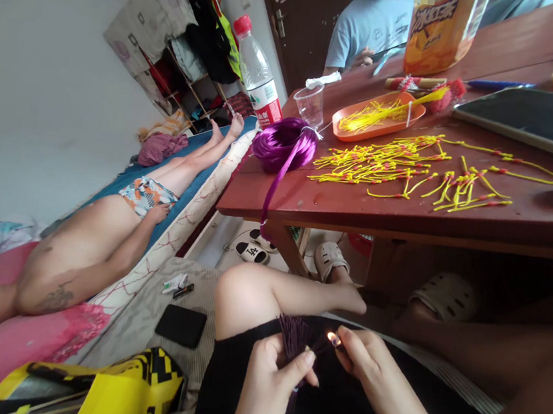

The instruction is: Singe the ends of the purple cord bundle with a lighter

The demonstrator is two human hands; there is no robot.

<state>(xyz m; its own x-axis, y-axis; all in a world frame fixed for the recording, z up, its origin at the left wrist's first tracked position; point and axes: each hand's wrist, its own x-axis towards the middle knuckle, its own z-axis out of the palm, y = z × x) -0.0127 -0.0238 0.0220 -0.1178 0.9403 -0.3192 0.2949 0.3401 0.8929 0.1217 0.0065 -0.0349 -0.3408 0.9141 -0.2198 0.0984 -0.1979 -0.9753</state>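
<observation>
Over my lap, my left hand [273, 378] grips a bundle of dark purple cords [292, 335], whose cut ends fan out upward above the thumb. Just to the right, my right hand [370, 366] is closed around a lit lighter [337, 342]. The lighter's body is mostly hidden by the fingers. Its small flame is close to the right side of the bundle, where a few thin strands stick out. On the table's near left corner lies a coil of bright purple cord [284, 144], one tail hanging over the edge.
Knotted yellow and red cords [383, 163] lie on the red-brown table [277, 200], beside an orange tray [340, 122], a plastic cup [311, 107], bottles and a tablet [539, 118]. A black phone-like object [181, 325] rests on the seat. One person lies on a bed; another sits across the table.
</observation>
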